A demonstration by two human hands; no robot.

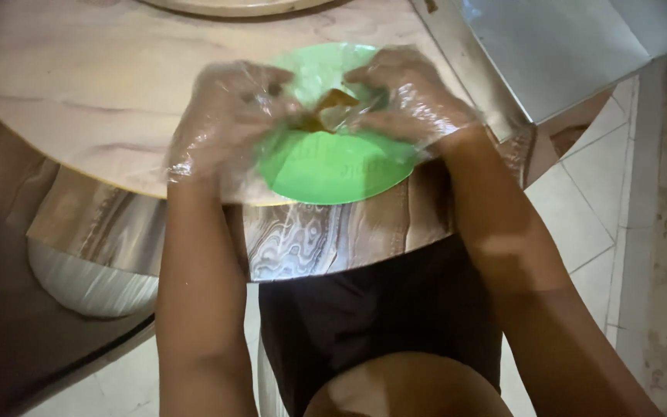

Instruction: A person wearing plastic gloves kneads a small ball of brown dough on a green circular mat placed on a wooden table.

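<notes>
- Grip: the left hand (pixel 221 116) and the right hand (pixel 411 96), each inside a thin, clear, crinkled plastic glove, meet at the middle of the view; their fingertips pinch a small, brownish-tan piece of food (pixel 332 108) from both sides, fingers curled inward rather than spread.
- Orientation of the piece of food: its long axis appears to run roughly from 8 o'clock to 2 o'clock, the paler end toward 2 o'clock; motion blur and the gloves hide its ends, so the exact direction cannot be told.
- Hand pose: both palms face down and inward, knuckles uppermost. The left forearm enters from 7 o'clock, the right forearm from 4 o'clock, converging like a narrow arch over the table edge.
- Appearance: the piece of food is golden-brown with a lighter patch, irregular in outline, partly covered by glove film.
- Position: it is held just above the round, flat, bright green plastic plate (pixel 333 166), near the plate's centre; whether it touches the plate cannot be told.
- Setting: the plate lies at the near edge of a round, beige, marble-patterned table (pixel 79 85). A grey metal tray (pixel 557 46) sits at 1 o'clock; pale floor tiles (pixel 588 208) lie at 3 o'clock.
</notes>
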